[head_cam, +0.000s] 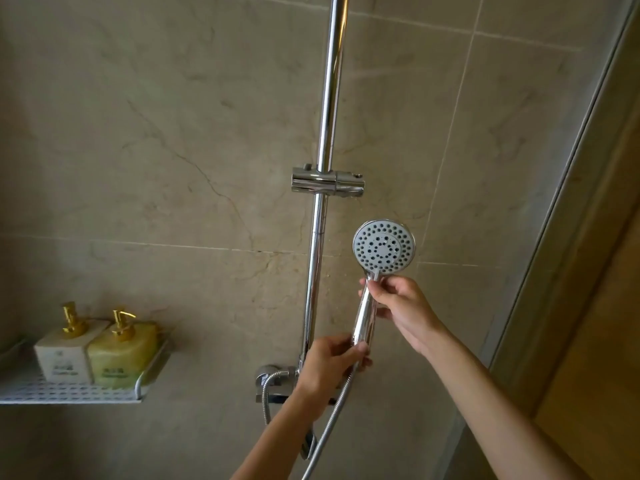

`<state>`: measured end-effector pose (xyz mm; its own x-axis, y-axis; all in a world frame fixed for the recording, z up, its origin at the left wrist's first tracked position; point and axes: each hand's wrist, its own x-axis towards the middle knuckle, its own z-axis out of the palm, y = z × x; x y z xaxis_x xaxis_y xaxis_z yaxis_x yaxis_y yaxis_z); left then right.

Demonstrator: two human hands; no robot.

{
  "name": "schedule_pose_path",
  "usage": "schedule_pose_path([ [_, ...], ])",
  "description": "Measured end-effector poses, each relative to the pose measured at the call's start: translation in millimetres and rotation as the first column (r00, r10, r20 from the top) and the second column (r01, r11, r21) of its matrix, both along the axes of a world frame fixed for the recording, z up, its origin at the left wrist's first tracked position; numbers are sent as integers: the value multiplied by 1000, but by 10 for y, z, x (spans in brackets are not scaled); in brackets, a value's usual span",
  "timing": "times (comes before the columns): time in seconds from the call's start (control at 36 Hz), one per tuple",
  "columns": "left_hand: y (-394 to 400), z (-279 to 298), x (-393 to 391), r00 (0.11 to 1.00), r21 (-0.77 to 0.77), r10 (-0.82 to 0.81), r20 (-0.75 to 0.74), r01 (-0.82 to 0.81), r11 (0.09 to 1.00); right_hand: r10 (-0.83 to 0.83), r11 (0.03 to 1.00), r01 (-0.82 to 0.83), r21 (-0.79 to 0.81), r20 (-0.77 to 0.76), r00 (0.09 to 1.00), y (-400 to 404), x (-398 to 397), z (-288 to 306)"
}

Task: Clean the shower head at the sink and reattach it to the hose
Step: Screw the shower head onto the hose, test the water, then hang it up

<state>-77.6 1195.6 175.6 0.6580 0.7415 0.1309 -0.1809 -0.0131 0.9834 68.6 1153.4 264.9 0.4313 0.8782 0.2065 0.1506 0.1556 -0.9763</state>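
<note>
Right hand (398,301) pinching round chrome shower head (383,247) at its neck; left hand (332,363) just below, gripping handle base where ribbed metal hose (332,417) joins.

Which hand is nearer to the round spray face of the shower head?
Right. The right hand holds the handle just below the spray face. The left hand grips the handle's bottom end, where the hose joins.

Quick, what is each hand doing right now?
Left hand: pinches the bottom end of the shower head handle, where the hose joins.
Right hand: grips the handle's upper part.
</note>
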Motion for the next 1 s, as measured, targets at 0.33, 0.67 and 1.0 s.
schedule_pose_path([
  [0.33, 138, 82, 211, 995, 165, -41, -94, 56, 985, -3, 997, 0, 83, 41, 999, 5, 224, 611],
  [0.67, 279, 85, 336, 999, 82, -39, -13, 40, 996, 18, 984, -43, 173, 141, 990, 135, 401, 1401],
  [1.0, 354, 4, 387, 981, 193, 96, -166, -63, 979, -18, 968, -42, 248, 236, 972, 246, 488, 2053],
])
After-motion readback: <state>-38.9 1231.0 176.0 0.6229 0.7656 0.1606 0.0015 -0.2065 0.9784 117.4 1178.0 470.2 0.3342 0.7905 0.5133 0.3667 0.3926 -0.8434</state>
